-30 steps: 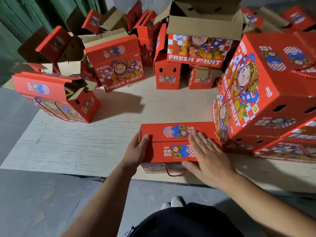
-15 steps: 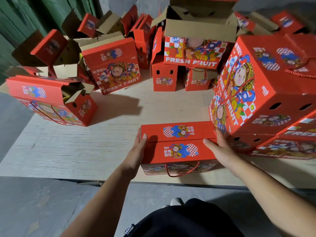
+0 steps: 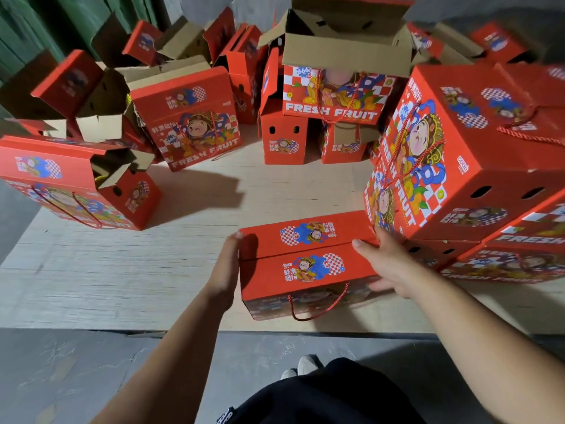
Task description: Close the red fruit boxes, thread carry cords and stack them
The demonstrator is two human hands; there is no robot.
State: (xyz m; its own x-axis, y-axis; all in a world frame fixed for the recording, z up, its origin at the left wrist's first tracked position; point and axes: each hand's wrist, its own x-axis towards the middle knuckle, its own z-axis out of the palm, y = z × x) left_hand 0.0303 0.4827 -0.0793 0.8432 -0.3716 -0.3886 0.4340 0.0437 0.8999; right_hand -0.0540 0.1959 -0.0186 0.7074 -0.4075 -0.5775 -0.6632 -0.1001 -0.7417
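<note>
Holding: closed red box (image 3: 308, 264) between both hands, near the board's (image 3: 122, 270) front edge.
Left hand (image 3: 224, 270): flat against left end.
Right hand (image 3: 389, 264): gripping right end, thumb on top.
Cord (image 3: 318, 310): hangs from front.
Stack (image 3: 464, 166): just right.

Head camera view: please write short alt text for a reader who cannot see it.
Two bare hands, left hand and right hand, hold the ends of a closed red fruit box on a wooden board, with other boxes around.

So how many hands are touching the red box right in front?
2. The left hand lies flat against the closed box's left end; the right hand grips its right end, thumb on top.
</note>
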